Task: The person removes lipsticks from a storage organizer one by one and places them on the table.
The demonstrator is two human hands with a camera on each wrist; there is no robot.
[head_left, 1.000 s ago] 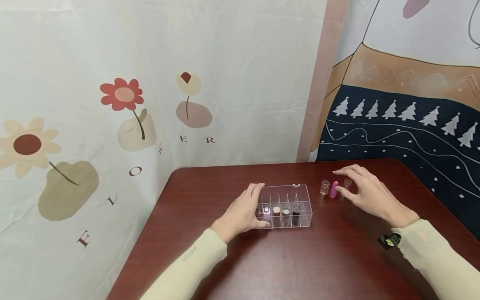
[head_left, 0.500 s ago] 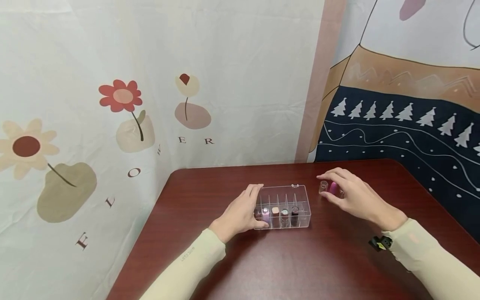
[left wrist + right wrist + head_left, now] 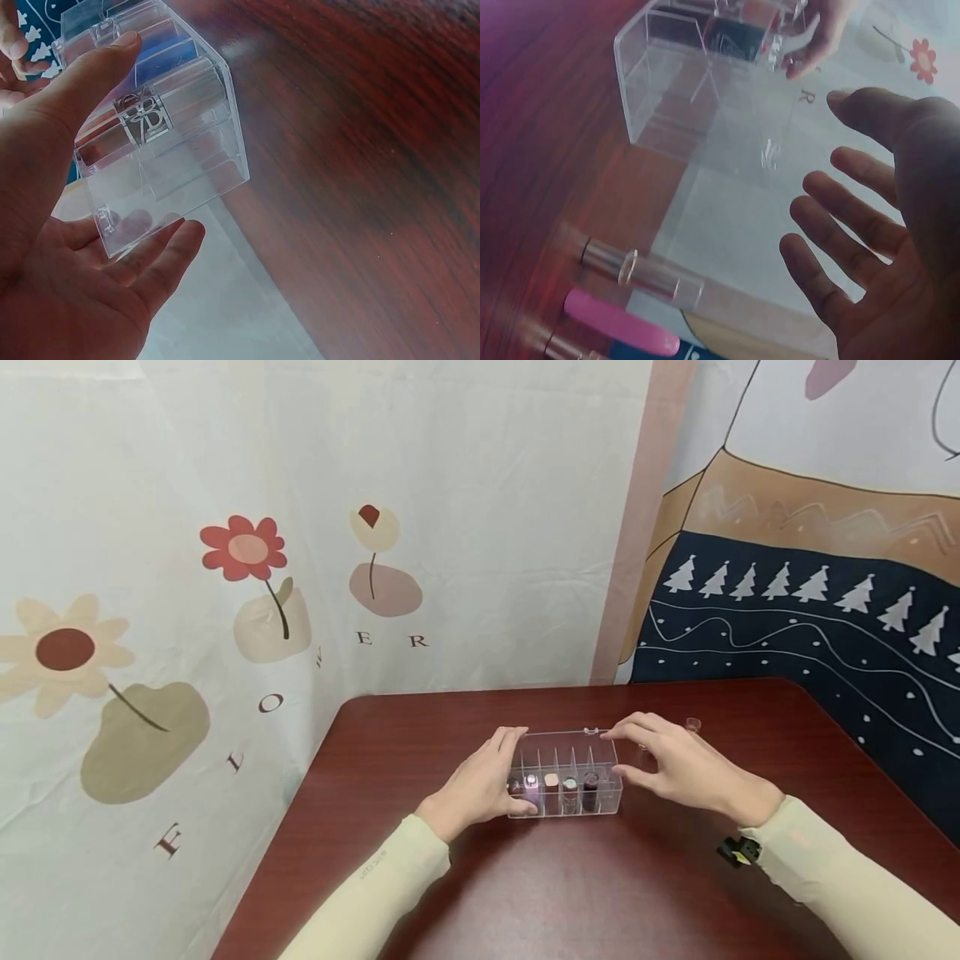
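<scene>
The left hand [image 3: 472, 785] keeps its place at the left end of the clear divided box [image 3: 566, 745], just as a second ago: its thumb lies along the near side and its fingers along the far side, gripping the box between them. The box has not shifted and stands towards the far side of the dark red tabletop [image 3: 570, 885]. What differs is the right hand [image 3: 690, 768]: a second ago it was by the small tubes to the right, half a second ago it was at the pink tube [image 3: 622, 324], and now it has come left to the box's right end, thumb and fingers apart with nothing held. The right wrist view shows it just beside the box, not touching. The pink tube, visible in both earlier head views, is now hidden there by the right hand; the right wrist view shows it between one clear cylinder [image 3: 645, 274] and another clear cylinder [image 3: 693, 725], which stands farther right. The box's near row looks unchanged: from left, a dark tube [image 3: 513, 787] partly covered by the left hand, a lilac tube [image 3: 532, 790], a brown tube with a pale top [image 3: 552, 785], a silver-topped tube [image 3: 570, 789] and a black tube [image 3: 591, 789]. Beyond the tabletop's far edge is a flower-printed cloth [image 3: 480, 527].
</scene>
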